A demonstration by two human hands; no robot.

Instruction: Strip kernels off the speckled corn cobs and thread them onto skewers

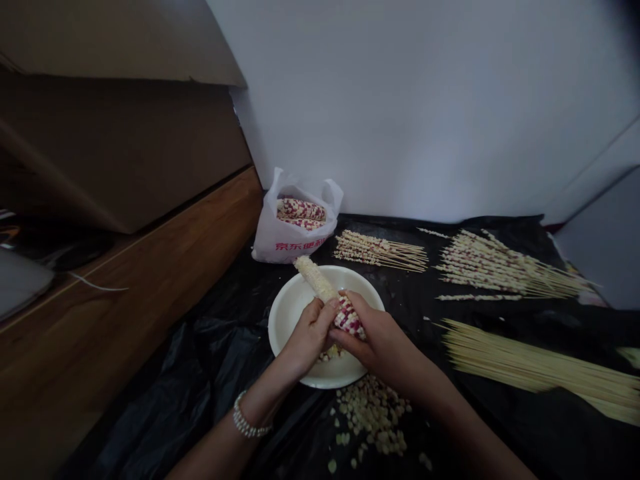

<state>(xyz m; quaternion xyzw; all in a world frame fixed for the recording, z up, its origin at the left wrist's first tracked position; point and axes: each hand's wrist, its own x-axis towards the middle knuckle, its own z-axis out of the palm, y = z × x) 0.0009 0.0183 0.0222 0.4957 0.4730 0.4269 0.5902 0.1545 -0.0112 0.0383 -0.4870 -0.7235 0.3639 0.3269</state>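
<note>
Over a white bowl (276, 313), both hands grip one corn cob (349, 319). Its upper left part is stripped to the pale core, while purple and cream kernels still cover the lower right end. My left hand (313, 332) is closed around the cob's middle, thumb on the border between bare core and kernels. Wrapped about the kernel-covered end is my right hand (377, 331), its fingers closed. Loose kernels (330, 353) lie in the bottom of the bowl, partly hidden by my hands.
A white plastic bag (280, 233) with speckled corn cobs stands behind the bowl. To the right lie kernel-threaded skewers (370, 250), a larger bunch of them (485, 267) and bare sticks (525, 363). A kernel pile (375, 413) rests on the black sheet (200, 373) in front.
</note>
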